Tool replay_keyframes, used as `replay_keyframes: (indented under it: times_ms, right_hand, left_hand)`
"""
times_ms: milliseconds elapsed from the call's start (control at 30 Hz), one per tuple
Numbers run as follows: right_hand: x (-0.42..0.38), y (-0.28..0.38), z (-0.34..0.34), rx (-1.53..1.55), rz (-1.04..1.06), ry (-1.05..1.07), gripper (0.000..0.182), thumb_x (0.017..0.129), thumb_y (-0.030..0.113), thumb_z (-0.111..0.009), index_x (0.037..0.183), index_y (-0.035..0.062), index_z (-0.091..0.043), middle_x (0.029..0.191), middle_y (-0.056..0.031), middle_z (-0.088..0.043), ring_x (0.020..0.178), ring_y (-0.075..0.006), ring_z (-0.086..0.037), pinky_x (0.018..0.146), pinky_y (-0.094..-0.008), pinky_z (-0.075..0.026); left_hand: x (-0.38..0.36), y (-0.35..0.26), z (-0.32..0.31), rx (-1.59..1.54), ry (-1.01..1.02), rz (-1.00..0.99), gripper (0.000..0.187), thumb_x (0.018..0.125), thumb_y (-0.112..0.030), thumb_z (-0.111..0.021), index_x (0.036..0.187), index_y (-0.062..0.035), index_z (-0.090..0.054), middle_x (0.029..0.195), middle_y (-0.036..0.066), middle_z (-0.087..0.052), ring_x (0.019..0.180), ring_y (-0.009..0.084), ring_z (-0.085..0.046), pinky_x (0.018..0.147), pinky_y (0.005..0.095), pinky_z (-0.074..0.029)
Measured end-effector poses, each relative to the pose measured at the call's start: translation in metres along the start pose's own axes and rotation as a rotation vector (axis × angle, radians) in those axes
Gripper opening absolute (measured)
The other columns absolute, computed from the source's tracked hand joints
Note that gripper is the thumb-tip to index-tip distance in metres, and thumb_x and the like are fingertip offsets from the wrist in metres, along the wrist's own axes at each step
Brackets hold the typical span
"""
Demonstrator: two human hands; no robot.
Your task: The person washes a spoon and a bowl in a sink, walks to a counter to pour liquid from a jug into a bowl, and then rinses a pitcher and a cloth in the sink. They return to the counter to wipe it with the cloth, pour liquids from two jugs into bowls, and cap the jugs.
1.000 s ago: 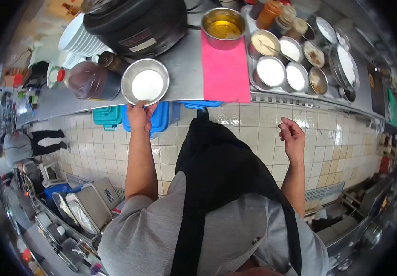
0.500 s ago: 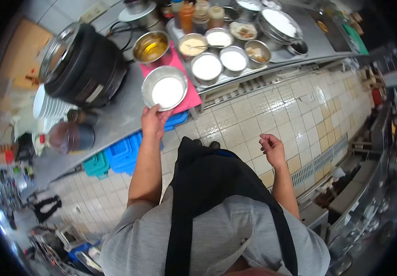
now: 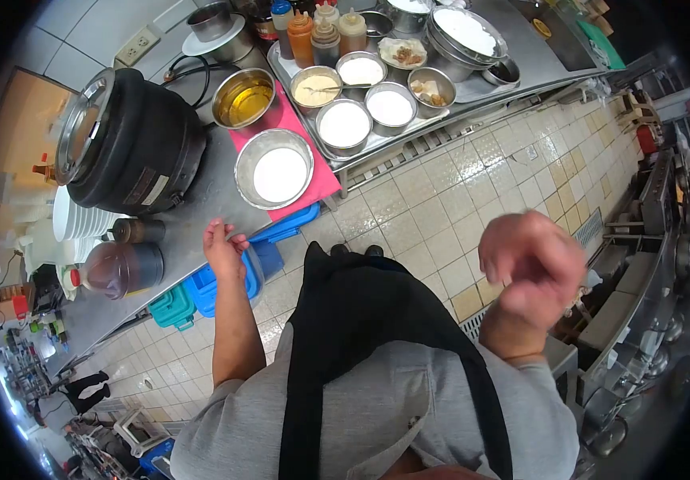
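The steel bowl point(image 3: 247, 164) stood upright on the pink cloth point(image 3: 323, 184), its white contents point(image 3: 283, 177) settled low inside (powder or liquid, I could not tell), and no hand touched it. The step in hand seemed to be setting that bowl on the cloth, and by the look of things it was done. Behind it on the same cloth sat a pot point(image 3: 219, 102) of yellow liquid, with the loaded tray point(image 3: 385, 134) just beside. The left hand point(image 3: 227, 250) hung near the edge of the tabletop point(image 3: 211, 178), apart from the bowl, its fingers loosely bent and spread, clamped on nothing visible. The right hand point(image 3: 533, 268) was raised well away from the tabletop, curled and too blurred to tell whether its fingers met or held anything. Any move on the bowl, I judged, called for a grip at its near rim and a level lift, clear of the pot.
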State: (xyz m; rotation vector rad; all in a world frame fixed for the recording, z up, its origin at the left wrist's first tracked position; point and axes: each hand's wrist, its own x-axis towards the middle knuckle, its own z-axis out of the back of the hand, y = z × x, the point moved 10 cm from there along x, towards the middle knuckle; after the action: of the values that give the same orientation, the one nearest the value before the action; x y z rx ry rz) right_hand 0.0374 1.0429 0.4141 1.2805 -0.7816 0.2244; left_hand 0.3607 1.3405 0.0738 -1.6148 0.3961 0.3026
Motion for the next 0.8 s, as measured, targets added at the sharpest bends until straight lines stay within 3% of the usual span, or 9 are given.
replay_keyframes:
  times_ms: [67,200,400,567,633,667,700,733,800]
  right_hand:
    - [0.03,0.03,-0.026,0.195,0.069,0.166,0.053,0.083,0.012,-0.074,0.131,0.0252,-0.056,0.086,-0.0099,-0.061,0.06,-0.0141,-0.058,0.053,-0.0268,-0.049]
    - [0.065,0.05,-0.064,0.353,0.277,0.196,0.052,0.083,0.005,-0.072,0.124,0.035,-0.061,0.082,-0.0093,-0.066,0.052,-0.0131,-0.058,0.047,-0.0243,-0.047]
    - [0.066,0.031,-0.122,0.795,0.11,0.639,0.047,0.082,0.003,-0.071,0.118,0.0321,-0.065,0.085,-0.0095,-0.067,0.055,-0.0127,-0.061,0.047,-0.0237,-0.047]
    - [0.068,0.011,-0.121,0.641,0.13,0.634,0.028,0.08,0.005,-0.074,0.099,0.0253,-0.068,0.082,-0.0102,-0.067,0.056,-0.0136,-0.062,0.044,-0.0232,-0.044]
    - [0.072,-0.012,-0.119,0.644,0.108,0.615,0.011,0.074,0.002,-0.077,0.083,0.005,-0.071,0.087,-0.0144,-0.065,0.057,-0.017,-0.062,0.043,-0.0203,-0.045]
    - [0.061,-0.038,-0.106,0.581,0.004,0.241,0.017,0.071,0.005,-0.079,0.087,0.0053,-0.072,0.083,-0.0133,-0.064,0.057,-0.0167,-0.061,0.045,-0.0231,-0.045]
    - [0.057,-0.053,-0.102,0.55,-0.171,0.196,0.024,0.072,0.005,-0.078,0.094,0.0035,-0.071,0.08,-0.0119,-0.062,0.063,-0.0163,-0.06,0.049,-0.027,-0.047]
    - [0.052,-0.055,-0.103,0.555,-0.175,0.203,0.024,0.072,0.005,-0.078,0.094,0.0035,-0.071,0.08,-0.0119,-0.062,0.063,-0.0163,-0.06,0.049,-0.027,-0.047]
    - [0.036,-0.09,-0.109,0.422,-0.394,0.229,0.038,0.073,0.008,-0.078,0.108,0.0006,-0.066,0.081,-0.0098,-0.061,0.071,-0.0161,-0.06,0.059,-0.0277,-0.048]
  left_hand:
    - [0.0,-0.001,0.001,-0.004,-0.018,-0.002,0.024,0.096,-0.028,-0.058,0.111,-0.0104,-0.053,0.087,0.004,-0.057,0.053,0.0137,-0.057,0.043,0.0249,-0.048]
    - [-0.001,0.003,0.011,-0.004,-0.047,-0.016,0.023,0.096,-0.026,-0.058,0.112,-0.0096,-0.053,0.087,0.004,-0.058,0.052,0.0134,-0.057,0.042,0.0254,-0.048]
    - [-0.011,0.005,0.045,-0.059,-0.134,-0.032,0.025,0.095,-0.022,-0.058,0.115,-0.008,-0.052,0.088,0.006,-0.059,0.051,0.0133,-0.057,0.043,0.0261,-0.049]
    - [-0.018,-0.018,0.086,-0.115,-0.239,-0.124,0.029,0.094,-0.02,-0.059,0.119,-0.0061,-0.051,0.089,0.007,-0.06,0.052,0.0136,-0.058,0.043,0.0263,-0.049]
    - [-0.021,-0.049,0.104,-0.018,-0.257,-0.282,0.035,0.092,-0.016,-0.062,0.123,-0.0032,-0.049,0.093,0.008,-0.059,0.054,0.014,-0.058,0.045,0.0252,-0.048]
    - [-0.017,-0.058,0.115,-0.023,-0.282,-0.288,0.035,0.092,-0.016,-0.062,0.123,-0.0032,-0.049,0.093,0.008,-0.059,0.054,0.014,-0.058,0.045,0.0252,-0.048]
    - [-0.013,-0.084,0.123,0.085,-0.317,-0.428,0.039,0.091,-0.014,-0.063,0.125,-0.0013,-0.048,0.098,0.009,-0.059,0.055,0.0144,-0.059,0.045,0.0254,-0.048]
    - [-0.009,-0.108,0.128,0.193,-0.343,-0.564,0.043,0.09,-0.013,-0.065,0.127,0.0006,-0.047,0.103,0.01,-0.058,0.056,0.0148,-0.059,0.046,0.0256,-0.048]
    - [0.01,-0.15,0.135,0.27,-0.333,-0.666,0.055,0.086,-0.011,-0.069,0.133,0.0035,-0.043,0.112,0.013,-0.056,0.055,0.0129,-0.058,0.045,0.0261,-0.047]
